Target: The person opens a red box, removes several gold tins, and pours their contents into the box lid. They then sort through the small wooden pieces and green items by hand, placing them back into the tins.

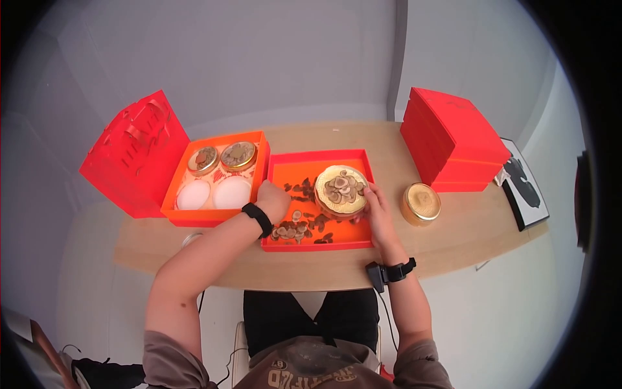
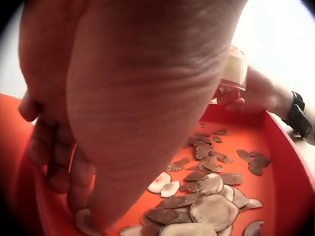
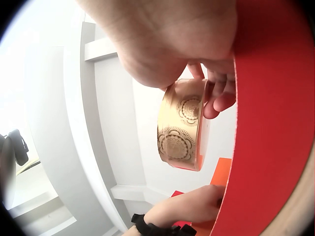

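My right hand grips a round gold-patterned container by its side, over the right half of the shallow red tray. Pale, brown-edged dried slices sit in a heap on its gold top. The left hand is at the tray's left wall, its fingers bent downward. In the left wrist view, a dried slice shows between its fingertips and thumb. More slices lie scattered and overlapping across the tray's orange floor.
To the left stands an open orange-red box with two lidded jars and two white round pieces. A stack of red boxes, another gold-topped jar and a framed picture are on the right.
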`<state>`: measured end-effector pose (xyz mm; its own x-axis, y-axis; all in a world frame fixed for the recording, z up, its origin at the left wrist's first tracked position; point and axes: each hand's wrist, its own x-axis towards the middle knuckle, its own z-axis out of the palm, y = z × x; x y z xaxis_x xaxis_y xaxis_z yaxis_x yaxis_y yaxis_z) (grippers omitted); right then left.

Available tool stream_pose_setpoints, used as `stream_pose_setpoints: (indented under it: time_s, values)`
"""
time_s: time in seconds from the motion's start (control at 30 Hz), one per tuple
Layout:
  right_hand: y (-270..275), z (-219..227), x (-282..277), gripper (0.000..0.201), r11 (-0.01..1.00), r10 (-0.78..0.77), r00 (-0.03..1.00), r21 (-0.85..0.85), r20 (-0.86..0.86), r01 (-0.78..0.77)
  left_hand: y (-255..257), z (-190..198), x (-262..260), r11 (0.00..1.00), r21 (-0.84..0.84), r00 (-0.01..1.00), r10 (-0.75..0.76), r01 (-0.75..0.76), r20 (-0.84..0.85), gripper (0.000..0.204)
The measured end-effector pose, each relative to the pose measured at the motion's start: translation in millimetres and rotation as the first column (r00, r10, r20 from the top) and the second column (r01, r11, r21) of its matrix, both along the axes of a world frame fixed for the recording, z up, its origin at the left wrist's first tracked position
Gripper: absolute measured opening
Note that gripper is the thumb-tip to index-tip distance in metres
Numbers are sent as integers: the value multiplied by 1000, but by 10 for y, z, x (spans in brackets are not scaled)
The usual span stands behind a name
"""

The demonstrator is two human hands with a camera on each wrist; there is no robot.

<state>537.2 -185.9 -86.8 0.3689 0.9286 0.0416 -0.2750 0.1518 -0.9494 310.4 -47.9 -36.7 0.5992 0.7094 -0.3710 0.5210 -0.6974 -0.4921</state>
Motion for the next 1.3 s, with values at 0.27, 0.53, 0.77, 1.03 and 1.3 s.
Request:
stream_pose_setpoints:
  time_s: [0.27,0.53,0.77,1.03,1.3]
  values:
    - [-22,22,-21,42,1000,-22,1000,-2,11,22,85,309,-45,994,-108,966,15,13,258,14]
    - [1,-6,-1,43,1000,4,1000,9,-4,-4,-186,1150,203,833,-517,653,284,195,702,19]
    - [-15,13,-15,43,1000,1,1000,11,1,-1,66,953,324,865,-416,652,145,281,744,25]
    - [6,16,-15,44,1000,-1,1000,16,1,1,456,120,76,993,-70,926,111,-92,361,14]
    - [7,-6,-1,42,1000,-2,1000,5,-4,2,512,-181,182,982,36,938,164,-184,304,15]
